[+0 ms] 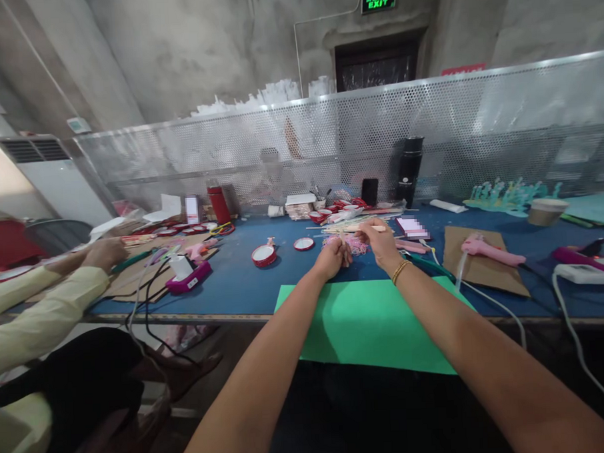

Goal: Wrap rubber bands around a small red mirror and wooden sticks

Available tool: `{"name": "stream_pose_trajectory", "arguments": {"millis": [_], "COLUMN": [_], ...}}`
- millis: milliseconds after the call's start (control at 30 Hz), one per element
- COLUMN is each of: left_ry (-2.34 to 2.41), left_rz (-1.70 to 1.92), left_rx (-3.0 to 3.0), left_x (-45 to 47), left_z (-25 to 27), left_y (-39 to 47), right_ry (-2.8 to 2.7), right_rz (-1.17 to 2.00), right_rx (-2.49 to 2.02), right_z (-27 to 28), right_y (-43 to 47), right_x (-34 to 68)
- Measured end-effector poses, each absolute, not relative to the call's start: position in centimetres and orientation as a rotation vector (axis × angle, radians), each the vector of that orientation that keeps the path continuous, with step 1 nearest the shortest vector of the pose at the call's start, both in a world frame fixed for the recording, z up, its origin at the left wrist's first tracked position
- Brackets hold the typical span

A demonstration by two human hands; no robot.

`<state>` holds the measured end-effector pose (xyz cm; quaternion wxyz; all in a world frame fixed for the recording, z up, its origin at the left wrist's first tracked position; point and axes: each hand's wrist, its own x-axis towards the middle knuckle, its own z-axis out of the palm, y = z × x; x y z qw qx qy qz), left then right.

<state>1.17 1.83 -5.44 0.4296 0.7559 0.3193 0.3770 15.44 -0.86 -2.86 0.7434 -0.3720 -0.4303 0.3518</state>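
**Blue tabletop (233, 259): handwork at pink strands (357, 243)**

Left hand (333, 258), loosely curled, and right hand (381, 244), fingers drawn together, flank the strands; what either grips cannot be told. For neatness, steady with the left; keep right-hand movements small.

My blue-topped table (229, 276) spans the frame's middle, bearing a tangle of thin pink strands (357, 244) near the centre, a red cylindrical bottle (219, 205) left of centre, and a flat brown cardboard sheet (489, 277) at right.
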Motion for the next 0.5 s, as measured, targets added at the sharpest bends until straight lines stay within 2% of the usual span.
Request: {"name": "stream_pose_trajectory", "arguments": {"millis": [500], "left_ry": [0.786], "left_rz": [0.954], "left_rx": [1.849], "left_x": [1.21], "left_z": [-5.86], "left_y": [2.11], "right_ry": [-0.926], "right_rz": [0.768], "right_rx": [-0.83], "right_z": [-3.08], "right_y": [-0.55], "right_x": [15.57]}}
